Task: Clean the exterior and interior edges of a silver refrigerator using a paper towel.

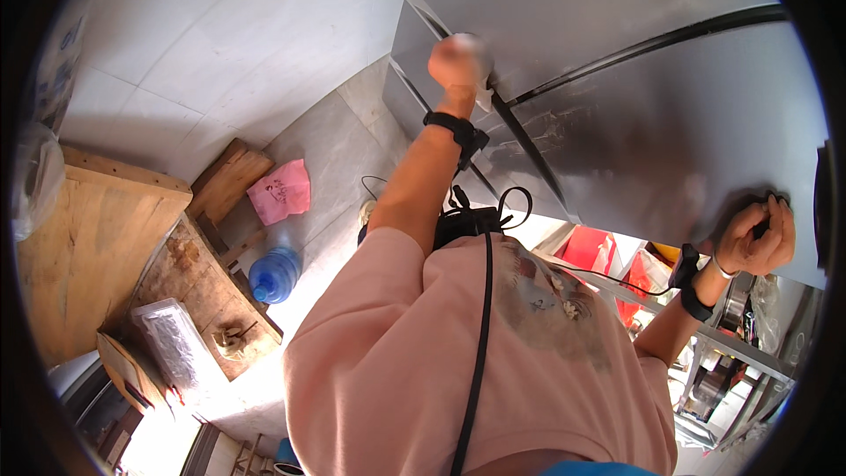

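Note:
My left hand [461, 66] is blurred. It is closed around a white cloth [484, 98], part of which hangs below the fist, against the front of a grey refrigerator [595, 132] near a dark door seam. Smudges and pale streaks mark the door right of that hand. My right hand [760, 235] rests at the lower right part of the same grey door, fingers loosely curled and a gap between thumb and fingers; nothing is seen in it. Each wrist wears a black strap with a small device, and the right one also a bangle.
A blue water jug [274, 276] and a pink sheet with writing [280, 192] are at left. Near them are a wooden cabinet [99, 231] and a worn wooden board [192, 264]. A metal rack [747, 347] with pans and bags stands at lower right. Black cables hang down my front.

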`<state>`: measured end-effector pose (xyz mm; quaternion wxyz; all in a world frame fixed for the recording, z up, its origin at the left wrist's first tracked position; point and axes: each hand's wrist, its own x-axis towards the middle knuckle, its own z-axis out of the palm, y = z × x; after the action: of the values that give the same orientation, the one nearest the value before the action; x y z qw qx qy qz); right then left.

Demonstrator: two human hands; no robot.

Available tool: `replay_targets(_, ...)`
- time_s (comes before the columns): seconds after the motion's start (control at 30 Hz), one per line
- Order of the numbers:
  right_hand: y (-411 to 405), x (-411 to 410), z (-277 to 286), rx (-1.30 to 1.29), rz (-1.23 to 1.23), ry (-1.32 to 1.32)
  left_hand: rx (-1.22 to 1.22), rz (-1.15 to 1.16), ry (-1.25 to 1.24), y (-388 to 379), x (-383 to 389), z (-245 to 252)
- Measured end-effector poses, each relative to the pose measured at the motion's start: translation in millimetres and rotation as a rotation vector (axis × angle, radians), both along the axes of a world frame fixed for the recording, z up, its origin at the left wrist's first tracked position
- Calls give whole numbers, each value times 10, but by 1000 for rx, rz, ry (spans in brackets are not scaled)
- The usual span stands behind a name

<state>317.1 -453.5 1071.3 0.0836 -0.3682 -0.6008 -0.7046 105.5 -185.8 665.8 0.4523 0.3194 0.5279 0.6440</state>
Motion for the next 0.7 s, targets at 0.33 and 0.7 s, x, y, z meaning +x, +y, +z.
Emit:
replay_targets(0.33, -62, 101, 12, 17, 14, -16, 167, -71, 84, -611, 148, 438)
replay_targets(0.7, -12, 70, -16, 8, 9, 33, -159, 94, 83, 253, -85, 524)
